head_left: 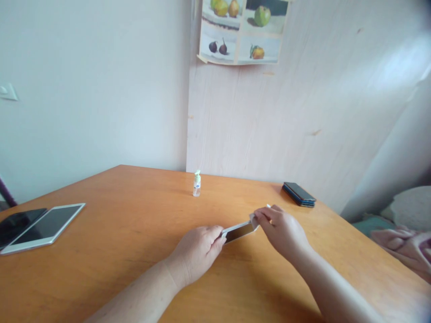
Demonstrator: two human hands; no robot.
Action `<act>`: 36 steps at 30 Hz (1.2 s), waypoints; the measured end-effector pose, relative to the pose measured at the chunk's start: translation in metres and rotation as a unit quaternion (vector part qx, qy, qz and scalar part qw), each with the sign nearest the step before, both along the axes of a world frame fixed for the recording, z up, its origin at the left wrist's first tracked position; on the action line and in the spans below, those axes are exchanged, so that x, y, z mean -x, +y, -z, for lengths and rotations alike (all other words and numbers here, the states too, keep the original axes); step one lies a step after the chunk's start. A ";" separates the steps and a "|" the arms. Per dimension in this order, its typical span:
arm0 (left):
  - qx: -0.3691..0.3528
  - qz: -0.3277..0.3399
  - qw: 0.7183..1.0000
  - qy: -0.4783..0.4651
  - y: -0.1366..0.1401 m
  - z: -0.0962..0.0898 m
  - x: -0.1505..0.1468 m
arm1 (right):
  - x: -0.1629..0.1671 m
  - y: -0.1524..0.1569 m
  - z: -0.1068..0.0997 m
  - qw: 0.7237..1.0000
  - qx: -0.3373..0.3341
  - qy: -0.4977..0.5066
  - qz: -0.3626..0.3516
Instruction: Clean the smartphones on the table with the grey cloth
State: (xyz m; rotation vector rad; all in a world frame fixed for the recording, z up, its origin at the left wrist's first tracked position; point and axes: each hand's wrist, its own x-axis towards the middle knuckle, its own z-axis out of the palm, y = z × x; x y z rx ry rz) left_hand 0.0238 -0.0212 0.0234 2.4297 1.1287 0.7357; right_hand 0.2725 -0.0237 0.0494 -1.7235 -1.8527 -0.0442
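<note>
A white-framed smartphone (239,232) with a dark screen is held tilted above the table. My left hand (198,251) grips its near left end, thumb on the front edge. At the opposite end, my right hand (283,226) pinches a small whitish wipe (254,221) that lies against the phone's corner. Most of the wipe is hidden by the fingers, and a white tip shows above them. Beyond the hands, a small clear pump bottle (197,185) with a pale green top stands upright.
On the wooden table (134,215), a white tablet (47,226) overlaps a black tablet (16,224) at the left. Several dark phones (299,194) are stacked near the back right edge. Pink fabric (404,246) lies beyond the right edge. Fruit pictures (244,31) hang on the wall.
</note>
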 end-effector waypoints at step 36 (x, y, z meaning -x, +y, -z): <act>0.257 -0.048 0.891 -0.371 0.022 -0.009 0.030 | 0.023 0.010 0.019 0.902 0.162 0.359 -0.178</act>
